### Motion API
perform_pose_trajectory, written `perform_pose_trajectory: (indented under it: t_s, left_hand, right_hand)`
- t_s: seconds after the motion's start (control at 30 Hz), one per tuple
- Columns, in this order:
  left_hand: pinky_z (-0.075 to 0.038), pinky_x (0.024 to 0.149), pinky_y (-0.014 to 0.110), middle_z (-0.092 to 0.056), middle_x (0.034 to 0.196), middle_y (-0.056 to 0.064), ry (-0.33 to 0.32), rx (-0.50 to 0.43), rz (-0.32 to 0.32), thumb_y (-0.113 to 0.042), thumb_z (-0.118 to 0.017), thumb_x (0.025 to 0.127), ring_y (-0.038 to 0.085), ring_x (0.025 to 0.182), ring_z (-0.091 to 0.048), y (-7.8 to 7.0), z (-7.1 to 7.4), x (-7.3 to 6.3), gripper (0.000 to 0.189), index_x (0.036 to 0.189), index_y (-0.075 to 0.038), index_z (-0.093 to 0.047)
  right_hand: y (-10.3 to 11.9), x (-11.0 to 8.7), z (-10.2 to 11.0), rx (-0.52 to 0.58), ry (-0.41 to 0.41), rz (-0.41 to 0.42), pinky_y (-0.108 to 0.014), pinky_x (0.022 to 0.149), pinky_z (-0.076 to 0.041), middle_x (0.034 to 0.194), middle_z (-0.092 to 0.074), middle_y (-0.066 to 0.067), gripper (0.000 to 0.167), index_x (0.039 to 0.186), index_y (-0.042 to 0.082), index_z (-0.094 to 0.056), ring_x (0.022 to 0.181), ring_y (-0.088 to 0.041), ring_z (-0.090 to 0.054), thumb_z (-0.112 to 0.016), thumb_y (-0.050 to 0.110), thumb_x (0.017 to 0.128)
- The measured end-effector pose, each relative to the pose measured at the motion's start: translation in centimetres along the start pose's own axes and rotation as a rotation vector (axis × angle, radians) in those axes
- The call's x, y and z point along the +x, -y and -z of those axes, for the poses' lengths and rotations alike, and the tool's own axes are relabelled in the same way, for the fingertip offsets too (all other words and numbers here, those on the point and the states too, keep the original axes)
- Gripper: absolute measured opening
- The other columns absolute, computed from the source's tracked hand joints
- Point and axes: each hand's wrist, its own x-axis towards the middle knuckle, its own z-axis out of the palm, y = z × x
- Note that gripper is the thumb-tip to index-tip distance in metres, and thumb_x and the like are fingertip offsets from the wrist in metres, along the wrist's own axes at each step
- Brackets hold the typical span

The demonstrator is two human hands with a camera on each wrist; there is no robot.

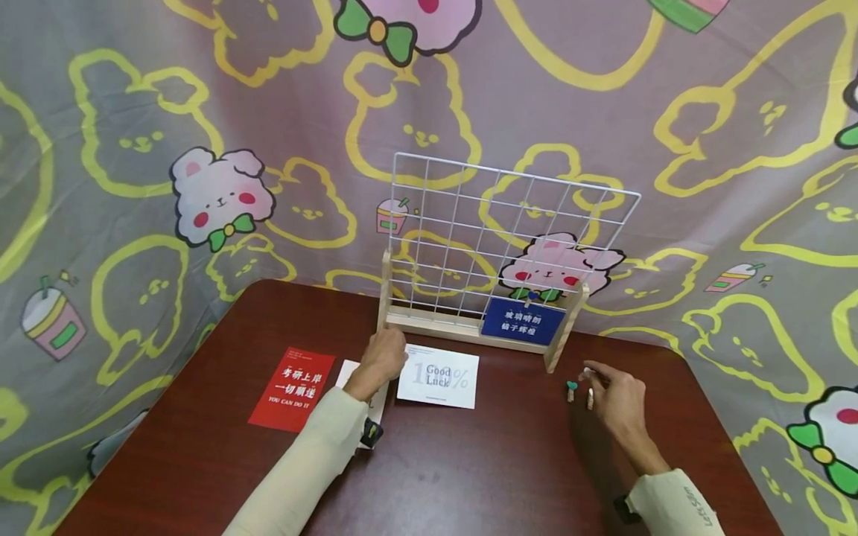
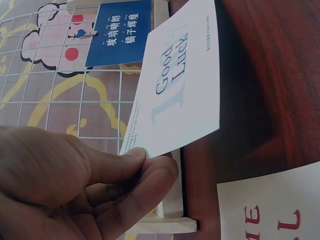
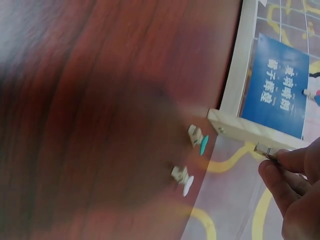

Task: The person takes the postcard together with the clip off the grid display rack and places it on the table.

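Note:
My left hand [image 1: 386,353] pinches one corner of a white "Good Luck" card [image 2: 177,75] between thumb and forefinger. The card is tilted above the table, in front of the wire grid. My right hand [image 1: 620,398] holds a small wooden clothespin [image 3: 265,150] at its fingertips, to the right of the stand. Below that hand, two more clothespins lie on the table: one with a teal heart [image 3: 197,137], one with a white top [image 3: 181,176]. A blue card [image 1: 523,320] hangs low on the white wire grid [image 1: 458,240], held by a clothespin with a blue heart [image 2: 81,33].
The grid stands in a wooden base [image 1: 429,320] with side posts at the back of the dark red table [image 1: 469,469]. A red card [image 1: 292,389] lies on the left. Another white card [image 2: 270,205] with red letters is partly under the left forearm. Patterned cloth hangs behind.

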Motion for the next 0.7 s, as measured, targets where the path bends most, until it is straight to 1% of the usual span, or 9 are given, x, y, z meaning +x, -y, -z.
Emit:
perform_pose_trajectory:
  t_s: [0.13,0.2,0.27,0.33,0.43,0.57,0.7]
  left_hand:
    - [-0.056,0.067,0.043,-0.068,0.076,0.016,0.014,0.007,0.014,-0.002,-0.066,0.085,0.034,0.079,-0.069,0.0,-0.1,0.1,0.035,0.055,-0.008,-0.05]
    - [-0.056,0.067,0.044,-0.068,0.078,0.018,0.012,0.011,0.015,-0.002,-0.066,0.085,0.035,0.081,-0.069,0.0,-0.2,0.1,0.032,0.057,-0.007,-0.053]
    - [-0.056,0.068,0.044,-0.069,0.08,0.019,0.009,0.016,0.015,-0.002,-0.066,0.085,0.036,0.082,-0.069,0.1,-0.3,0.1,0.029,0.058,-0.006,-0.055]
    - [-0.057,0.069,0.045,-0.07,0.082,0.019,0.007,0.022,0.016,-0.002,-0.066,0.084,0.037,0.083,-0.069,0.2,-0.4,0.1,0.026,0.06,-0.005,-0.057]
    - [-0.056,0.068,0.045,-0.07,0.082,0.019,0.008,0.024,0.02,-0.001,-0.066,0.083,0.036,0.083,-0.069,0.3,-0.5,0.1,0.025,0.06,-0.005,-0.058]
    - [-0.056,0.067,0.045,-0.069,0.081,0.019,0.008,0.016,0.026,0.0,-0.065,0.082,0.036,0.082,-0.069,0.4,-0.6,0.1,0.026,0.058,-0.006,-0.056]
    - [-0.056,0.066,0.044,-0.069,0.081,0.02,0.006,0.011,0.034,-0.001,-0.065,0.082,0.035,0.08,-0.069,0.5,-0.7,0.2,0.026,0.058,-0.006,-0.056]
  right_hand:
    - [-0.8,-0.4,0.4,-0.011,0.006,-0.021,-0.048,0.062,-0.05,0.075,-0.075,-0.015,0.016,0.097,-0.001,-0.075,0.067,-0.029,-0.07,-0.07,-0.006,0.082]
    - [-1.1,-0.6,0.6,-0.01,0.01,-0.04,-0.053,0.065,-0.05,0.078,-0.075,-0.017,0.016,0.098,-0.002,-0.075,0.069,-0.033,-0.071,-0.069,-0.005,0.083]
    - [-1.5,-0.8,0.8,-0.01,0.014,-0.055,-0.057,0.07,-0.049,0.081,-0.074,-0.02,0.017,0.098,-0.002,-0.075,0.073,-0.037,-0.071,-0.069,-0.005,0.083]
    - [-1.8,-1.0,0.9,-0.011,0.022,-0.068,-0.06,0.073,-0.048,0.084,-0.074,-0.022,0.016,0.098,-0.002,-0.075,0.077,-0.041,-0.071,-0.069,-0.004,0.083]
    - [-2.3,-1.3,1.2,-0.015,0.027,-0.082,-0.061,0.074,-0.047,0.086,-0.074,-0.023,0.016,0.099,-0.002,-0.074,0.078,-0.042,-0.071,-0.069,-0.003,0.083]
    - [-3.0,-1.7,1.4,-0.023,0.025,-0.084,-0.061,0.071,-0.048,0.084,-0.074,-0.023,0.015,0.097,-0.003,-0.074,0.075,-0.042,-0.071,-0.069,-0.003,0.084]
    - [-3.6,-2.1,1.5,-0.026,0.041,-0.105,-0.061,0.073,-0.047,0.083,-0.074,-0.023,0.014,0.097,-0.003,-0.074,0.078,-0.043,-0.071,-0.069,-0.001,0.085]
